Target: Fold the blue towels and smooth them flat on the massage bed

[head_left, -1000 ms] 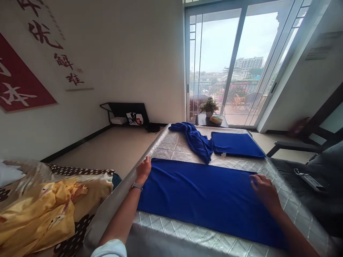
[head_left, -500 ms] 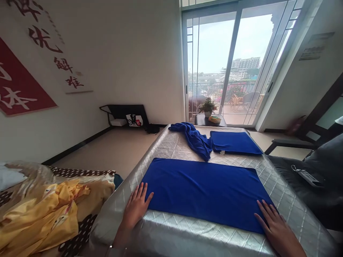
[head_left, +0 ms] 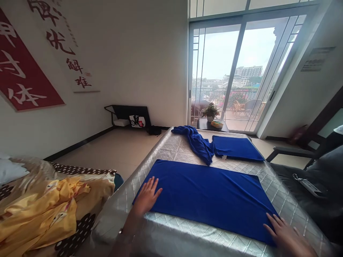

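A blue cloth (head_left: 206,196) lies spread flat as a wide rectangle on a silvery quilted mattress (head_left: 166,242), with slight creases toward its right side. On its left edge rests my left hand (head_left: 147,194), open, fingers stretched. My right hand (head_left: 286,230) is open too, its fingertips at the cloth's near right corner. Beyond the spread cloth, a crumpled blue cloth (head_left: 197,144) trails across the mattress. Beside that, on the right, sits a neatly folded blue cloth (head_left: 237,148) with a small white tag.
To the left, a yellow cloth (head_left: 40,214) lies heaped on patterned bedding. A dark sofa (head_left: 289,175) holding a white power strip (head_left: 311,187) stands at the right. Past the mattress are a small table with a potted plant (head_left: 211,112) and a sliding glass door (head_left: 217,53).
My left hand has moved further onto the cloth's left side. My right hand sits slightly lower and further right in view. The camera view has shifted a little.
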{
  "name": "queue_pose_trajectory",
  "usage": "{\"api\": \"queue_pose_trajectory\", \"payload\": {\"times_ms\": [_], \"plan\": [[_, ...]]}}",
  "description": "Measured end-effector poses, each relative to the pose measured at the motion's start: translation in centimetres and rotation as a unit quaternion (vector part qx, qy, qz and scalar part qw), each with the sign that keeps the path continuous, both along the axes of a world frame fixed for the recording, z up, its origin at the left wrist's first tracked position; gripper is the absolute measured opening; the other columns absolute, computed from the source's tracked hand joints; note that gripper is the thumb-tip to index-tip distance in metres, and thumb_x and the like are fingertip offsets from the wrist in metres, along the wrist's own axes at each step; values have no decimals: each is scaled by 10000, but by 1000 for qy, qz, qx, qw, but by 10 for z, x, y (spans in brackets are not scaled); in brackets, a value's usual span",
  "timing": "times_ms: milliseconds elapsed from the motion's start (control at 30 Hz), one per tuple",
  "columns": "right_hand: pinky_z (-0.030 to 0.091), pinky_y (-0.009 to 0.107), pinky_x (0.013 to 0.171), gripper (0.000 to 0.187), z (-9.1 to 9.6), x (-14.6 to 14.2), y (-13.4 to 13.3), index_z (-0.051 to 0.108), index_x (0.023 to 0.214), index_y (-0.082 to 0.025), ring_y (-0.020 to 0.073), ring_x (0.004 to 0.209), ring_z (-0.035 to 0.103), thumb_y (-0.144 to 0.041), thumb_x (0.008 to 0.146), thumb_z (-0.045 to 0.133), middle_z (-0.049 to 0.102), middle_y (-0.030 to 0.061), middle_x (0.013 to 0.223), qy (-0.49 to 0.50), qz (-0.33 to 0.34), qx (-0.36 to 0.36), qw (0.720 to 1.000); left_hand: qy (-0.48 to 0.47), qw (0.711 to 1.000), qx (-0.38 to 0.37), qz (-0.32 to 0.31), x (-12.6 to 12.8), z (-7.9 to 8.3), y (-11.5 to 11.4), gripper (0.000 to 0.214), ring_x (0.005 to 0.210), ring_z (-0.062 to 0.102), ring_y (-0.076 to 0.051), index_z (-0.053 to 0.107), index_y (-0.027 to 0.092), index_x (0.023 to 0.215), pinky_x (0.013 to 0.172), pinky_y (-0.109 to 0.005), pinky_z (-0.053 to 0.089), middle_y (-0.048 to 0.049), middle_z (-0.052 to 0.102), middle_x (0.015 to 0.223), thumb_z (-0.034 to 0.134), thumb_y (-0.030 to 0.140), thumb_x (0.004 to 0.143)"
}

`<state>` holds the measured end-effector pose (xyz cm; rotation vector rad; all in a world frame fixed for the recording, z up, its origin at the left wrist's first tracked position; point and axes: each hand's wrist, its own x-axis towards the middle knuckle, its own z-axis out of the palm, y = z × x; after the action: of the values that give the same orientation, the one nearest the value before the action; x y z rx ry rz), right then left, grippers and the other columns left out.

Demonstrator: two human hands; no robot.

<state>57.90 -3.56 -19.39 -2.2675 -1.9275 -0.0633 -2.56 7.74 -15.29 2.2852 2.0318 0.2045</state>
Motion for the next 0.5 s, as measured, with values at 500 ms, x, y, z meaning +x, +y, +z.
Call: {"api": "queue_pose_trajectory", "payload": {"times_ms": [500], "plan": [[106, 443, 1241, 641, 53, -245, 183, 278, 1592, -151, 232, 1537, 163, -424, 1020, 177, 227, 78, 1663, 37, 122, -74, 989, -59, 954, 108, -274, 208, -19, 123, 523, 1482, 343, -248, 421, 252, 1532, 1201, -485, 301, -117, 435, 1570, 278, 458, 1073]]}}
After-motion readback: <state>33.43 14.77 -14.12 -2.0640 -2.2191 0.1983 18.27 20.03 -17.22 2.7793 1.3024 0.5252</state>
